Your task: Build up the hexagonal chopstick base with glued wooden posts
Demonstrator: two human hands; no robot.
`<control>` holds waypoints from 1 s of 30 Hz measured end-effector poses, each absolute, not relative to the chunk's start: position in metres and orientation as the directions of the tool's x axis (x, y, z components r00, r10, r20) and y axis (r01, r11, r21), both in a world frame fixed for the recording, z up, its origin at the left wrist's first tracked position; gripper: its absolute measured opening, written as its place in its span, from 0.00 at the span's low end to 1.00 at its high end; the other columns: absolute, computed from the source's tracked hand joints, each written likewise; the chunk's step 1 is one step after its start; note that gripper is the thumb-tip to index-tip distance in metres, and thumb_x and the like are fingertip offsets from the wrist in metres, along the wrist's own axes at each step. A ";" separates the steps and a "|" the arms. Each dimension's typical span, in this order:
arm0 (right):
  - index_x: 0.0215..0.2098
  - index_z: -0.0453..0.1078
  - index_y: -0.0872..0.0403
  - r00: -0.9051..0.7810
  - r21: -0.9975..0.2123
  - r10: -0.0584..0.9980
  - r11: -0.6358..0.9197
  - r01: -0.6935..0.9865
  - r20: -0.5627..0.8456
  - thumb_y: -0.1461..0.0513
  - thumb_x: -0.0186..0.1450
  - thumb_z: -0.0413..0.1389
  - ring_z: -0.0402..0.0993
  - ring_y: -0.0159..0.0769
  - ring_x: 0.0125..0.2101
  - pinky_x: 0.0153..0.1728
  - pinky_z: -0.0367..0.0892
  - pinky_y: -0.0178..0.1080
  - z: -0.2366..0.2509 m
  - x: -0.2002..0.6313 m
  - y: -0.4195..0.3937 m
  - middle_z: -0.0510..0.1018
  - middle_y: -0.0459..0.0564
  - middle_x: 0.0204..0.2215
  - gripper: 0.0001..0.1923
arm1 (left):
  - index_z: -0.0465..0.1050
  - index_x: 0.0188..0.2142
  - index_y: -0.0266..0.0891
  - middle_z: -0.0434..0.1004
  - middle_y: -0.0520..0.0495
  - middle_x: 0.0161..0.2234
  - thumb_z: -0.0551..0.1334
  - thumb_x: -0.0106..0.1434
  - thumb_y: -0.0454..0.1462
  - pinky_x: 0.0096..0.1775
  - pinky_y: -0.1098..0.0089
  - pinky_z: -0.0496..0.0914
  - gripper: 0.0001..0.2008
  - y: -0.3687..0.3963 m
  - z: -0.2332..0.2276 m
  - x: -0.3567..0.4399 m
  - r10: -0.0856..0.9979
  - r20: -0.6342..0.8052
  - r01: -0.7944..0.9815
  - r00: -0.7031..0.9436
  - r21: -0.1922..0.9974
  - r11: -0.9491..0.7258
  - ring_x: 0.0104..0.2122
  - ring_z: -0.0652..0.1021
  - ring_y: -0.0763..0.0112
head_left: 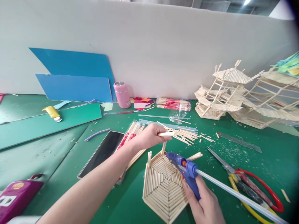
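Pinched between the left hand's fingertips was a short wooden stick, lying roughly level with its long axis running sideways, just above the hexagonal stick base. Below and right, the right hand was wrapped tight around the blue glue gun, nozzle aimed up-left toward an upright post. Best, I'd judge, to keep the nozzle steady and the glue bead small. Scissors lay further right.

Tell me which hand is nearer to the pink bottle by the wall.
Left. The left hand holds a wooden stick over the table, below and right of the pink bottle. The right hand grips the blue glue gun much lower, near the picture's bottom edge.
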State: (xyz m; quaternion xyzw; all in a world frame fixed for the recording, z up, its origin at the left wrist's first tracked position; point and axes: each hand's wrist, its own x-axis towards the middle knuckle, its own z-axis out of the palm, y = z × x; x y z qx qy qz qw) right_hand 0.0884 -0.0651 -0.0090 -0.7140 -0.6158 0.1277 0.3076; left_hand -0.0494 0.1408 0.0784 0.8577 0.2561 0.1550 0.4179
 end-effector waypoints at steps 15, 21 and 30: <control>0.43 0.67 0.57 0.475 -0.783 0.869 -0.195 0.591 0.142 0.50 0.60 0.47 0.77 0.40 0.31 0.29 0.71 0.30 -0.007 0.075 -0.077 0.79 0.55 0.34 0.22 | 0.71 0.25 0.32 0.68 0.51 0.21 0.57 0.56 0.41 0.23 0.75 0.57 0.13 0.142 0.077 -0.049 0.577 0.046 0.323 0.816 0.791 -0.520 0.22 0.64 0.77; 0.37 0.69 0.56 0.551 -0.776 0.818 -0.238 0.584 0.165 0.45 0.58 0.46 0.77 0.42 0.29 0.28 0.71 0.33 -0.013 0.071 -0.083 0.79 0.56 0.31 0.25 | 0.72 0.25 0.34 0.70 0.51 0.22 0.57 0.55 0.41 0.23 0.74 0.56 0.12 0.142 0.077 -0.048 0.568 0.061 0.312 0.821 0.785 -0.535 0.22 0.65 0.77; 0.45 0.67 0.58 0.418 -0.785 0.905 -0.203 0.585 0.078 0.51 0.58 0.50 0.77 0.40 0.33 0.29 0.71 0.29 -0.011 0.087 -0.088 0.78 0.56 0.36 0.23 | 0.74 0.33 0.35 0.72 0.50 0.27 0.61 0.50 0.44 0.24 0.73 0.57 0.15 0.138 0.079 -0.051 0.568 0.074 0.312 0.819 0.775 -0.550 0.23 0.64 0.77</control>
